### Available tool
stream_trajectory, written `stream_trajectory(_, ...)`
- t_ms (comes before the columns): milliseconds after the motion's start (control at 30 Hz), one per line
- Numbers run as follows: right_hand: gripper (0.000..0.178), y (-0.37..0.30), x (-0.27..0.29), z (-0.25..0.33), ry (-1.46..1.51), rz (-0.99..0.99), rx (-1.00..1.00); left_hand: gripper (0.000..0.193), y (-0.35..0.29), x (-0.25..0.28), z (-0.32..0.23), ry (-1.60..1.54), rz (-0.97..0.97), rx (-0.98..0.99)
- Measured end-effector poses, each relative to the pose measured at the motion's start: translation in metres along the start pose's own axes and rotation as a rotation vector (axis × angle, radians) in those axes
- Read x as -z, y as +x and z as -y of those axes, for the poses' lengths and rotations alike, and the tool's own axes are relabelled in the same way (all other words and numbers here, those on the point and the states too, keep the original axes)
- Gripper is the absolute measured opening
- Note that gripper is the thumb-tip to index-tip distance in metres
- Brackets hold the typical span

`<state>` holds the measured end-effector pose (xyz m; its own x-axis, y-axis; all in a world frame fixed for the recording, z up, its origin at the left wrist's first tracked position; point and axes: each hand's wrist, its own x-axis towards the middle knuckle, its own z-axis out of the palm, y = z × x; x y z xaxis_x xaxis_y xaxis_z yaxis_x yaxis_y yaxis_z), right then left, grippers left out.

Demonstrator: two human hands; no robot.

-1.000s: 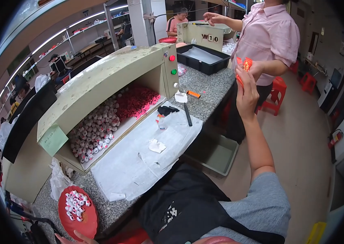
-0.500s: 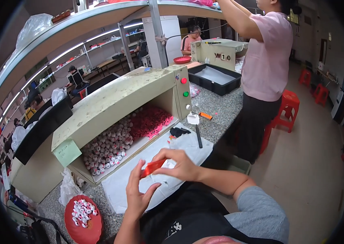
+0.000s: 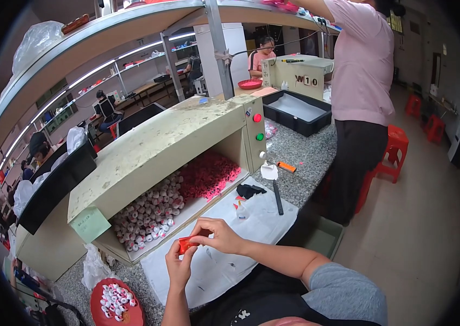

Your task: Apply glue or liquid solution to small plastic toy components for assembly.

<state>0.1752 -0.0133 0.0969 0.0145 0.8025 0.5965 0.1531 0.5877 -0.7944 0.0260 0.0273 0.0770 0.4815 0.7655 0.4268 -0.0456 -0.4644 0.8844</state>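
Note:
My left hand (image 3: 177, 267) and my right hand (image 3: 218, 237) meet above the white sheet (image 3: 211, 280), in front of the cream box. Between their fingertips is a small, shiny red piece (image 3: 185, 245), its exact kind unclear. The left thumb and fingers grip its left end; the right fingers are pinched at its right end. On the sheet beyond the right hand lie a small clear bottle (image 3: 248, 211) and a crumpled black cloth (image 3: 250, 190). A slim dark-handled tool (image 3: 278, 197) rests at the sheet's right side.
The cream box (image 3: 159, 146) holds heaps of white round pieces (image 3: 146, 214) and pink bits (image 3: 211, 174). A red dish (image 3: 99, 315) with white pieces sits at lower left. An orange tool (image 3: 286, 167) and black tray (image 3: 300, 126) lie right. A person (image 3: 363, 81) stands beyond.
My hands have come closer together, and the right fingers now cover more of the red piece. The small bottle on the sheet shows more fully. The view has shifted slightly.

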Motion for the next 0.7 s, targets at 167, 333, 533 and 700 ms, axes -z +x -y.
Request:
stream_trajectory(167,0.010,0.002,-0.008,-0.025,0.022,-0.027,-0.107,0.018,0.001,0.001,0.017,-0.163,-0.005,0.085)
stream_trajectory(333,0.010,0.002,-0.014,-0.032,0.106,-0.044,-0.213,0.017,0.001,0.011,0.033,-0.234,-0.085,0.087)
stream_trajectory(533,0.012,0.000,-0.021,-0.045,0.167,-0.033,-0.317,0.017,-0.006,0.017,0.046,-0.311,-0.092,0.152)
stream_trajectory(700,0.015,0.017,-0.025,-0.050,0.147,0.064,-0.377,0.016,-0.001,0.018,0.039,-0.316,-0.226,0.116)
